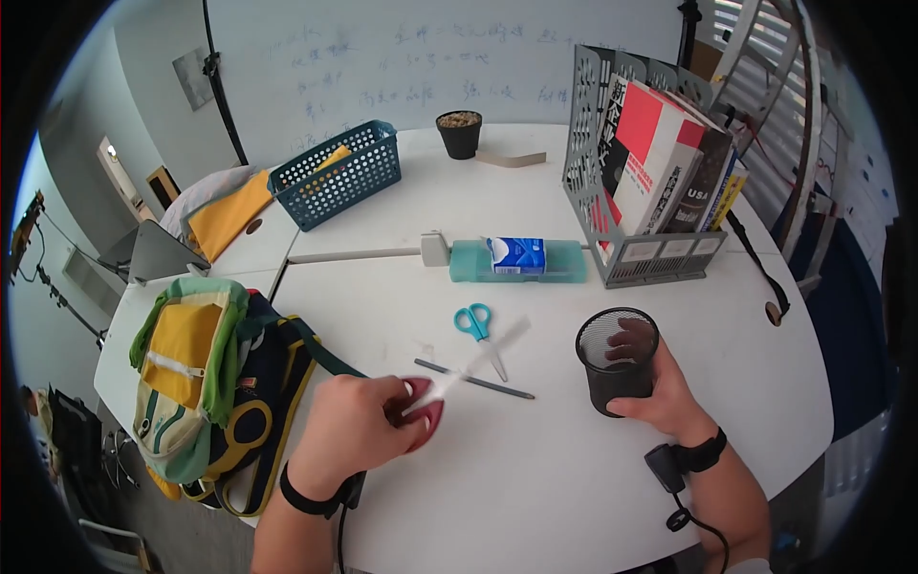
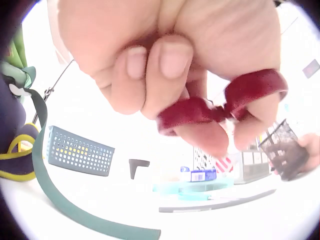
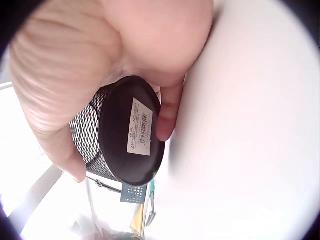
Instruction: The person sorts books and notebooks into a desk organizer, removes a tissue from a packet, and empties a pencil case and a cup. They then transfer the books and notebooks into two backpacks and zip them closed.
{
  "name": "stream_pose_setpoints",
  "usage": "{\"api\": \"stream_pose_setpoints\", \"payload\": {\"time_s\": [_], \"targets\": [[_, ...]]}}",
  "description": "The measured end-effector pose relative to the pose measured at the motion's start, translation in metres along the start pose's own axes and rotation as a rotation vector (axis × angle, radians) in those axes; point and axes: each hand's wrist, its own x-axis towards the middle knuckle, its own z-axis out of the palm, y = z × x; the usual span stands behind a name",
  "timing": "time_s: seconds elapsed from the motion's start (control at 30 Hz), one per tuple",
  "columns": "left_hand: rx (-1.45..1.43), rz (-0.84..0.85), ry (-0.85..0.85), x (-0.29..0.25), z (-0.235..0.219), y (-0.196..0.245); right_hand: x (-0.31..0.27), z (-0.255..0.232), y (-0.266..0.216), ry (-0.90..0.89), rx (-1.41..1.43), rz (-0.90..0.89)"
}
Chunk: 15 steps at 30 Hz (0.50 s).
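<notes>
My left hand holds red-handled scissors, with fingers through both red loops. The blades point up and right over the table, blurred. My right hand grips a black mesh pen cup, fingers on its far side and thumb in front. In the right wrist view the cup's dark base faces the camera and bears a white barcode label. Between the hands lie turquoise-handled scissors and a dark thin pencil, which the raised blades overlap in the head view.
A teal case carries a blue tissue pack. Grey file racks with books stand right. A blue basket, potted plant and brown strip sit farther back. A green-yellow backpack fills the left side, its strap reaching across.
</notes>
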Motion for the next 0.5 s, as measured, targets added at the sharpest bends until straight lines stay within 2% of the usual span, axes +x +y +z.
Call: {"api": "stream_pose_setpoints", "payload": {"time_s": [0.07,0.1,0.13,0.2,0.23,0.3,0.37,0.5], "targets": [[0.038,-0.043,0.195,0.002,0.01,0.005,-0.001,0.0,0.0,-0.007,-0.052,-0.005],[0.039,-0.043,0.194,0.002,0.013,0.005,-0.001,0.002,-0.001,-0.013,-0.105,-0.016],[0.078,0.03,0.199,0.002,0.015,0.006,-0.001,0.004,-0.004,-0.011,-0.102,-0.014],[0.148,0.177,0.203,0.001,0.021,0.007,-0.003,0.011,-0.008,0.018,-0.197,-0.145],[0.171,0.151,0.17,0.001,0.023,0.005,-0.003,0.012,-0.008,0.022,-0.197,-0.139],[0.211,0.19,0.214,-0.001,0.022,0.003,-0.002,0.014,-0.008,0.077,-0.45,-0.312],[0.274,0.243,0.3,-0.003,0.02,0.004,-0.002,0.014,-0.01,0.09,-0.494,-0.321],[0.281,0.262,0.283,-0.007,0.017,0.006,-0.003,0.016,-0.015,0.066,-0.536,-0.343]]}}
